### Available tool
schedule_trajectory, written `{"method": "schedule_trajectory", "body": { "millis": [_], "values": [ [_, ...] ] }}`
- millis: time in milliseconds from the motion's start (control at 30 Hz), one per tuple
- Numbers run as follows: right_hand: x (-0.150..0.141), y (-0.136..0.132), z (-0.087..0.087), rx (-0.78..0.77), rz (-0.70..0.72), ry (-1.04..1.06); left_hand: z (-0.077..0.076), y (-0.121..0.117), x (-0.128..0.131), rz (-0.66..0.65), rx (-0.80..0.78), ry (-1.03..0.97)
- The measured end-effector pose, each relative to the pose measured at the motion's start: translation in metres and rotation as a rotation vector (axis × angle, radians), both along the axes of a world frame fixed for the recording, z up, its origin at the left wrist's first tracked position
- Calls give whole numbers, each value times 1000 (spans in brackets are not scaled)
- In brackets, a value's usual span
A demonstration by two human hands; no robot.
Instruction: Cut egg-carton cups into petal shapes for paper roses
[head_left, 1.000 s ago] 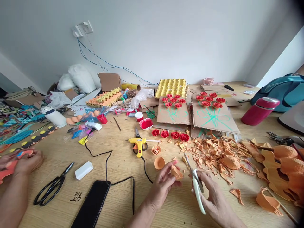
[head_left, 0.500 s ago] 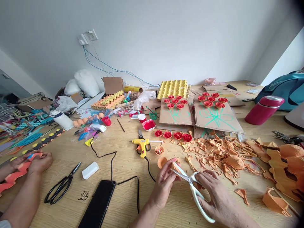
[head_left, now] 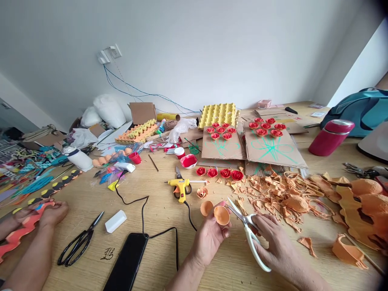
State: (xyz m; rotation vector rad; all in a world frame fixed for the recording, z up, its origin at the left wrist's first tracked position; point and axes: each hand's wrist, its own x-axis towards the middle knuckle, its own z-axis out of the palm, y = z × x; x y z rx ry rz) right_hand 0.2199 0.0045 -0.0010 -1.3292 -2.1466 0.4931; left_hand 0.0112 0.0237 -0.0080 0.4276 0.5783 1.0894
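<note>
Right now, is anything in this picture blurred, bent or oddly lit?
Head view: light looks soft, without harsh shadows. Head view, right edge: the red bottle leans outward, probably lens distortion, and the corners darken. Head view, middle: the held orange cup and white-handled scissors look fairly sharp. Head view, far left: the heaped clutter is hard to make out.

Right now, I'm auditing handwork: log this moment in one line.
left hand: holds orange egg-carton cup | right hand: grips white-handled scissors | nearby: yellow glue gun

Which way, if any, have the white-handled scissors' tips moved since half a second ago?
Yes: against the glue gun, the tips of the white-handled scissors have shifted right and away from the person.
</note>
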Motion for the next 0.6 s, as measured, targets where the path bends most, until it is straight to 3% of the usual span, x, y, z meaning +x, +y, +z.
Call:
{"method": "schedule_trajectory", "body": {
  "millis": [600],
  "values": [
    [-1, 8, -8, 31, -89, 52, 5, -2, -1, -14, 254, 233]
  ]
}}
